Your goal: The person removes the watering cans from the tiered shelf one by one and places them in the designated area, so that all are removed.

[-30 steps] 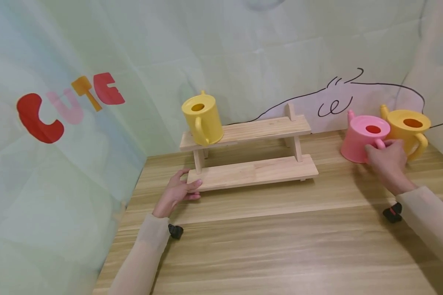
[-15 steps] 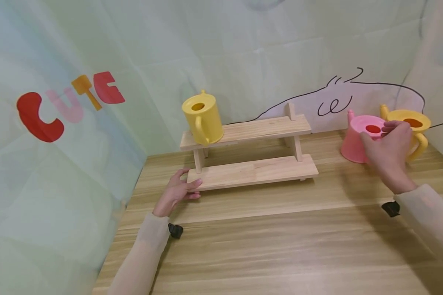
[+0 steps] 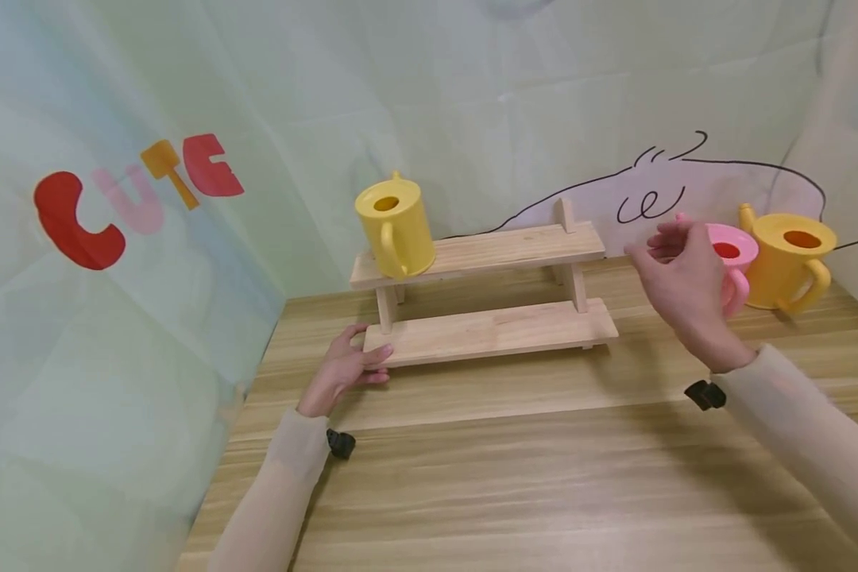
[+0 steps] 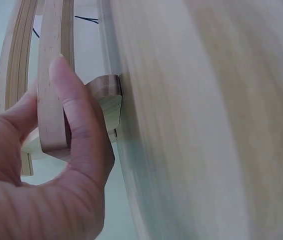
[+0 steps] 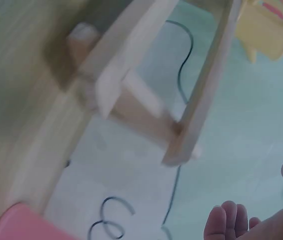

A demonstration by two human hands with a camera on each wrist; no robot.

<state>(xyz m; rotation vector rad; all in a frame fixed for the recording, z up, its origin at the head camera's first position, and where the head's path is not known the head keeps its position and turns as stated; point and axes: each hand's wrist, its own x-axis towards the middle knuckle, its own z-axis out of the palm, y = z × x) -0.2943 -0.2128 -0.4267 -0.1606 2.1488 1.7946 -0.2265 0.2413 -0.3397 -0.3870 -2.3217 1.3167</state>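
Note:
A two-tier wooden shelf (image 3: pixel 489 334) stands against the back curtain. My left hand (image 3: pixel 343 367) grips the left end of its lower board, thumb on one face and fingers on the other, as the left wrist view shows close up. On the upper board, at the left, stands a yellow watering can (image 3: pixel 403 238). My right hand (image 3: pixel 686 290) is in the air between the shelf and a pink watering can (image 3: pixel 740 238), holding nothing, its fingers loosely bent. From the head it hides much of the pink can. Just right of that stands a darker yellow watering can (image 3: pixel 765 278).
The wood-grain table (image 3: pixel 500 477) runs under everything. A printed curtain (image 3: pixel 558 119) hangs behind and along the left, carrying coloured letters (image 3: pixel 200 167) and a black line drawing. A black wrist camera (image 3: pixel 705 394) sits at my right cuff.
My right hand has let go of the pink watering can's handle, risen, and moved left toward the shelf. The left hand keeps its hold on the shelf; the cans stay in place.

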